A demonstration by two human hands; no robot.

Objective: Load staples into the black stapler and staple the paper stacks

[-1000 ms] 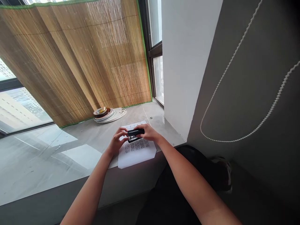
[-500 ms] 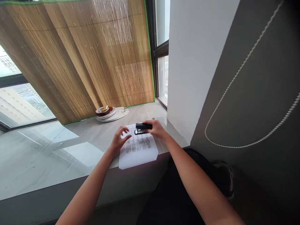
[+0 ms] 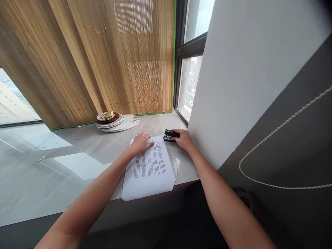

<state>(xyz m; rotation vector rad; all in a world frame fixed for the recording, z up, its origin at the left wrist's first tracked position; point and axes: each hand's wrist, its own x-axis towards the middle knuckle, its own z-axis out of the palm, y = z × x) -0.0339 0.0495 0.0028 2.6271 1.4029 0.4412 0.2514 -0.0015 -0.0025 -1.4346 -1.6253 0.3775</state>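
A black stapler (image 3: 171, 134) is in my right hand (image 3: 184, 139), its jaws pointing left. It is just past the upper right corner of the printed paper (image 3: 150, 181), apart from it or barely touching; I cannot tell which. Across the upper left part of the sheet lies my left hand (image 3: 141, 143), palm down, fingers stretched toward the window and thumb out to the right. The paper's near end reaches over the front edge of the sill. Whether more than one sheet is there does not show.
On the grey stone sill (image 3: 85, 138), a stack of plates (image 3: 111, 122) stands against the bamboo blind (image 3: 109, 69). A white wall (image 3: 233, 69) rises close on the right. A beaded cord (image 3: 275, 186) hangs in a loop beside it.
My right hand has moved the stapler from above the sheet to beyond its upper right corner. My left hand has come down flat onto the paper. The view has shifted a little.
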